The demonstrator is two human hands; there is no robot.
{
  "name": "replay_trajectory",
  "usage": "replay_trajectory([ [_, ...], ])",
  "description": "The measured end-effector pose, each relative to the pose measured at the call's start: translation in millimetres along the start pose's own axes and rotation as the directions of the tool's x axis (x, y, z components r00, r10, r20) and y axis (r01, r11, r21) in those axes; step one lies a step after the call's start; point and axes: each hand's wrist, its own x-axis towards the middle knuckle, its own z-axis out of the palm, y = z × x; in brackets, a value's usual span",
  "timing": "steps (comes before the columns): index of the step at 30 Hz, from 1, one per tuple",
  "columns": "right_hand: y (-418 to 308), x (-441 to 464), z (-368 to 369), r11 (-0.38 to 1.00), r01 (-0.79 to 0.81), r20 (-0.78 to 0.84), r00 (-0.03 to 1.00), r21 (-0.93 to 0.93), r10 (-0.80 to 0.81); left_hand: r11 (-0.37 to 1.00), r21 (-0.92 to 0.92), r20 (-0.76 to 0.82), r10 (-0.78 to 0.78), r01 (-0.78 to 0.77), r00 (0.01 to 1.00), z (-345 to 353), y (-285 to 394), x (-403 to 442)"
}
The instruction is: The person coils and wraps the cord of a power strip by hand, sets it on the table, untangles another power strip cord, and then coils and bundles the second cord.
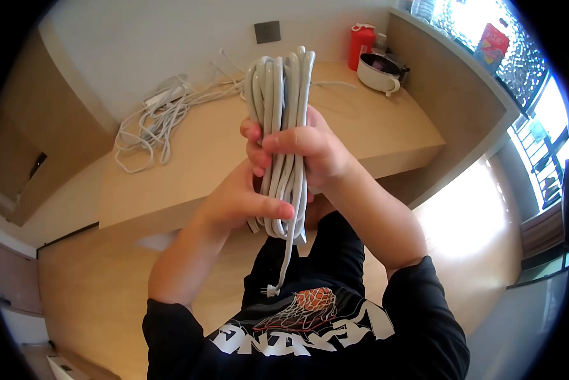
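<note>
Cord bundle, upright at centre, is clamped in your right hand and left hand, thumbs across its front. Probably light, springy, slick: squeeze mid-length, minding the plug dangling at six o'clock.

One view, head-worn cam. Sits above the wearer's chest, looks forward and steeply down. Very wide lens: edges bend, corners go black in a rounded vignette. Black shirt fills bottom center, very near the lens; left hand and right hand close, mid-frame. Desk crosses behind them, seen from above, a bit farther off. Wall at top, beyond the desk. Window at right edge, farther away; floor lower left, seen from above.
</note>
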Motion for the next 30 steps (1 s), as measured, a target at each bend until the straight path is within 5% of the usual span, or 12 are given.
replay_trajectory([
  [3, -8.7, 0.2, -7.8, 0.959, 0.083, 0.102, 0.993, -0.27, -0.058, 1.0, -0.015, -0.037, 0.021, -0.022, 0.999, 12.6, -3.2, 7.7],
  [4, -10.3, -1.4, -12.2, 0.884, 0.205, 0.12, 0.978, -0.42, -0.17, 0.99, 0.12, -0.039, 0.074, -0.069, 0.996, 13.7, -8.3, 10.5],
  [8, -14.9, -11.0, -19.3, 0.905, 0.22, 0.189, 0.969, -0.364, -0.159, 0.978, 0.206, -0.013, 0.042, -0.038, 0.999, 22.5, -1.5, 11.9],
  [11, -15.5, -14.7, -23.6, 0.871, 0.234, 0.187, 0.968, -0.432, -0.167, 0.991, 0.095, 0.006, 0.091, -0.091, 0.996, 29.6, -11.0, 20.1],
  [12, -16.5, -11.4, -29.7, 0.686, 0.329, 0.228, 0.944, -0.649, -0.237, 0.993, 0.052, 0.024, 0.109, -0.11, 0.994, 26.6, -17.1, 23.6],
  [16, -5.8, -30.8, -19.8, 0.414, 0.283, -0.078, 0.739, -0.865, -0.669, 0.986, -0.068, 0.088, 0.155, -0.15, 0.984, 11.6, -28.0, 30.9],
  [19, -9.6, -48.4, -10.6, 0.452, 0.108, -0.138, 0.868, -0.886, -0.477, 0.987, -0.075, -0.12, 0.133, -0.143, 0.984, 22.1, -23.2, 27.3],
  [23, -9.3, -46.1, -25.3, 0.536, 0.312, 0.006, 0.868, -0.785, -0.496, 0.96, -0.225, 0.03, 0.177, -0.166, 0.984, 21.9, -26.1, 27.6],
  [25, -16.3, -54.5, -16.7, 0.75, 0.251, -0.109, 0.912, -0.611, -0.395, 0.967, -0.196, 0.009, 0.165, -0.16, 0.986, 19.4, -26.9, 22.9],
  [30, -40.1, -78.5, -29.1, 0.909, 0.346, -0.209, 0.895, -0.232, -0.394, 0.981, -0.147, -0.043, 0.125, -0.13, 0.991, 8.8, -9.5, 4.3],
])
